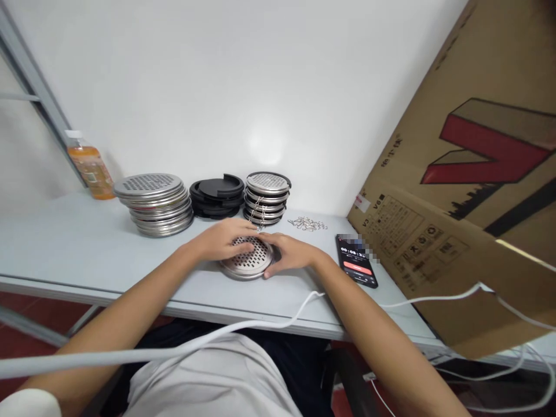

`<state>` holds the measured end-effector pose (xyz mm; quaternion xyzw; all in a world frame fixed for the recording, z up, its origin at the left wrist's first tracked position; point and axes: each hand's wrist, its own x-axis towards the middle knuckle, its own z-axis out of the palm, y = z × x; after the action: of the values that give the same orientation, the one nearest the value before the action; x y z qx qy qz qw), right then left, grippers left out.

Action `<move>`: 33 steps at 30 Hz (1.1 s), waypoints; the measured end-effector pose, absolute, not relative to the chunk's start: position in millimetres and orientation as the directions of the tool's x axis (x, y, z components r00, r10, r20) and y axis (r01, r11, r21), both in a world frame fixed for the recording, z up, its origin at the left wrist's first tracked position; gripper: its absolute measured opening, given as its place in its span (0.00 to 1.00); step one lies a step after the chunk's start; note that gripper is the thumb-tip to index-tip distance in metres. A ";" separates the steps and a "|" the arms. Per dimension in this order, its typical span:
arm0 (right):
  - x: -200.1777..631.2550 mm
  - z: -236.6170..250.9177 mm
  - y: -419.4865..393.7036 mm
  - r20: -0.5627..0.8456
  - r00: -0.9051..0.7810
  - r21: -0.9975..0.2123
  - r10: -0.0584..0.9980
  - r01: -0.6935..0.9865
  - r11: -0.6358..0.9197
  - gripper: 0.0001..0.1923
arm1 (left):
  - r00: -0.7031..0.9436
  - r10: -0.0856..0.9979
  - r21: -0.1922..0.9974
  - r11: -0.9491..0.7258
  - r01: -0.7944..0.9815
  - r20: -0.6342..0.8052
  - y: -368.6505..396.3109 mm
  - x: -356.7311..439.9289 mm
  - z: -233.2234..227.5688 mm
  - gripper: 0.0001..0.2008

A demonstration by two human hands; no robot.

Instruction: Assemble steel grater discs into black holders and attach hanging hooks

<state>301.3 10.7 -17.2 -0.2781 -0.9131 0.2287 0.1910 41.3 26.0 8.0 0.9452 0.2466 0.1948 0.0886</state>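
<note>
Nearest the camera: white cable crossing the lap, over a white shirt, with both forearms reaching up towards 12 o'clock.
Perforated steel disc: one, round, lying flat on the grey surface at the centre of the view, under both hands.
Left hand: palm down, fingers loosely spread, lying on the disc's top from its 10 o'clock side; open, not closed around anything.
Right hand: at the disc's 3 o'clock edge, fingers curved over the rim, thumb against the near edge; a light hold on the rim.
Stack of perforated steel discs: one pile at 10 o'clock of the hands, roughly eight discs; exact count cannot be told.
Stack of black rings: one pile at 12 o'clock, count unclear.
Stack of black-rimmed discs: one pile just beyond the held disc at 1 o'clock, about six, with small chains hanging.
Metal hooks: one small loose heap at 2 o'clock.
Phone: one, at 3 o'clock, timer screen lit.
Orange drink bottle: one, far at 10 o'clock.
Cardboard box: one, leaning at the right.
</note>
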 end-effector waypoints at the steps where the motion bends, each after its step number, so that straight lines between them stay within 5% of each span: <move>1: 301.3 -18.0 11.0 0.218 -0.763 -0.514 0.608 0.439 0.736 0.53 | 0.740 0.527 0.266 -0.850 0.456 0.417 30.3 38.9 18.6 0.21; 4: 303.5 -18.3 11.0 0.188 -0.731 -0.537 0.655 0.482 0.692 0.58 | 0.501 0.638 0.239 -0.726 0.645 0.585 54.9 31.7 51.9 0.19; 8: 311.3 -9.3 8.2 0.161 -0.646 -0.621 0.746 0.521 0.585 0.59 | 0.417 0.822 0.111 -0.491 0.864 0.388 97.5 27.5 76.7 0.24; 12: 318.5 -1.3 7.1 0.211 -0.556 -0.648 0.804 0.537 0.541 0.55 | 0.381 0.890 0.012 -0.396 0.918 0.249 113.9 28.7 77.4 0.18; 18: 321.0 -10.0 14.0 0.220 -0.531 -0.594 0.818 0.592 0.545 0.50 | 0.337 0.862 -0.068 -0.337 0.939 0.380 102.3 29.4 82.9 0.17; 24: 312.2 -8.2 13.5 0.433 -0.431 -0.604 0.792 0.514 0.610 0.40 | 0.327 0.784 -0.080 -0.337 0.938 0.528 49.6 24.8 94.1 0.18; 28: 303.8 -0.3 9.5 0.438 -0.261 -0.859 0.860 0.159 0.486 0.31 | 0.480 0.649 -0.124 -0.515 0.848 0.590 -2.7 34.1 78.1 0.17; 33: 300.8 3.1 7.0 0.308 -0.296 -0.947 0.904 -0.190 0.260 0.24 | 0.600 0.537 -0.131 -0.671 0.730 0.593 -33.6 74.6 33.8 0.14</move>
<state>300.8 7.0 3.1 -0.2955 -0.6044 0.5316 0.5146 74.6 -33.6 33.8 0.8755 0.3617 0.2628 -0.1835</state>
